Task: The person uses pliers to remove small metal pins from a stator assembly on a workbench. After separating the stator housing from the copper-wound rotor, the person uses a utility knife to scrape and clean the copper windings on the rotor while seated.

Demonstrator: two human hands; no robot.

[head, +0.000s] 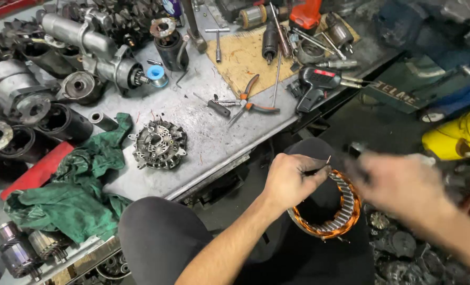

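My left hand (290, 179) grips the rim of a round stator ring (336, 217) with copper windings, held over my lap, and pinches a thin wire end at its top edge. My right hand (398, 184) is blurred with motion just right of the ring, close to its upper edge; whether it holds anything cannot be made out. My knees in dark trousers lie below the ring.
A grey metal workbench (208, 132) stands to the left. On it lie a round rectifier plate (158, 144), a green rag (82, 184), orange-handled pliers (252, 100), a screwdriver (214, 105), a black soldering gun (316, 84) and many starter and alternator housings. Yellow object (459, 137) at right.
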